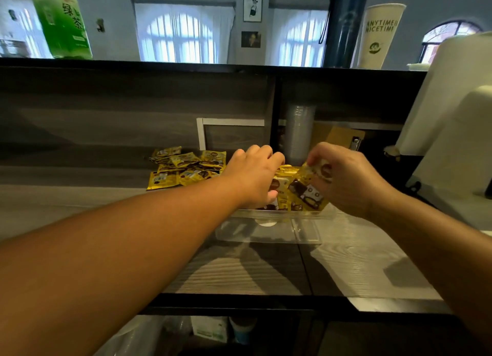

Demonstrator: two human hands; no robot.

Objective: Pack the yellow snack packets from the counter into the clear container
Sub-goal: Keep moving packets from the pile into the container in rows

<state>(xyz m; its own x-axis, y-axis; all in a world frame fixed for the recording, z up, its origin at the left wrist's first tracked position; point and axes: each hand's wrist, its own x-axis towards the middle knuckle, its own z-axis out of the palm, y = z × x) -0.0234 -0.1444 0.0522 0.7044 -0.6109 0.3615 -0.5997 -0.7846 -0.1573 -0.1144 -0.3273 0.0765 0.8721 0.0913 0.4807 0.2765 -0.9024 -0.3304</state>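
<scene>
Several yellow snack packets (295,189) already stand on edge inside the clear container (269,233), which sits on the wood-grain counter (266,270) straight ahead of the person, and a loose pile of packets (183,167) waits on the counter just to its left, against the back panel. The right hand (343,177) pinches the top corner of one packet between thumb and fingertips, holding it tilted over the row in the container. The left hand (253,174) reaches over the container's left end with its fingers curled down among the packed packets; it appears to be pressing or steadying them, though whether it actually grips one cannot be told, since its palm and fingertips are hidden. The step in hand looks like seating the held packet into the row. To do it well, the left hand should keep the standing packets pushed together and upright so a slot stays free, while the right lowers its packet edge-first into that slot rather than laying it flat on top, which would waste room. The foil is slick and thin, so a light pinch at the corner suffices. Behind the container a stack of clear cups (299,131) stands close, and the right hand's knuckles should stay clear of it.
</scene>
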